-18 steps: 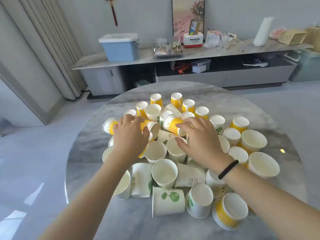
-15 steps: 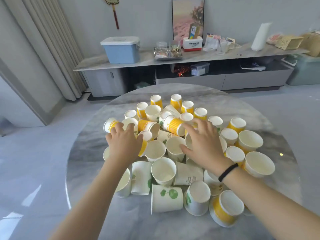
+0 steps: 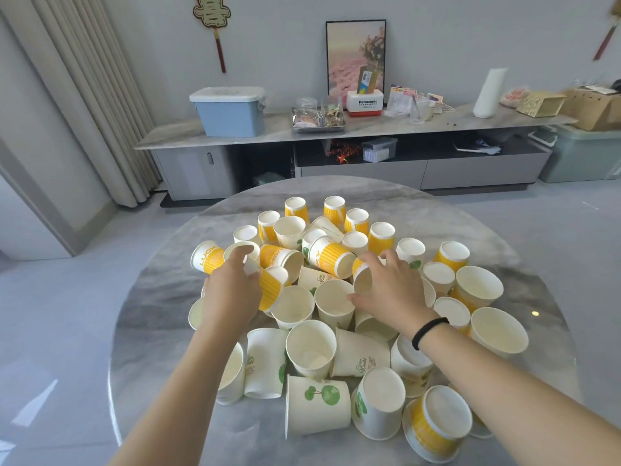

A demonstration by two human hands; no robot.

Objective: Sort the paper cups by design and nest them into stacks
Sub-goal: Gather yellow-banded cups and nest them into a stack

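A heap of paper cups covers the round marble table (image 3: pixel 158 307): yellow striped cups (image 3: pixel 381 237) mostly at the back and right, white cups with green trees (image 3: pixel 316 407) mostly near me. Some stand upright, some upside down, some lie on their sides. My left hand (image 3: pixel 232 290) rests on the left of the heap and grips a tilted yellow striped cup (image 3: pixel 271 288). My right hand (image 3: pixel 391 292) is at the middle of the heap, its fingers and thumb closed around a small yellow cup (image 3: pixel 361 275) whose mouth faces left.
Bare table surface shows along the left and the near edge. Beyond the table stands a long low cabinet (image 3: pixel 336 129) with a blue bin (image 3: pixel 230 111), a tray and boxes. A curtain (image 3: pixel 84 95) hangs at the left.
Both hands have drawn slightly back toward me over the heap. My right hand's fingers have closed onto a yellow cup. My left hand keeps its yellow cup.
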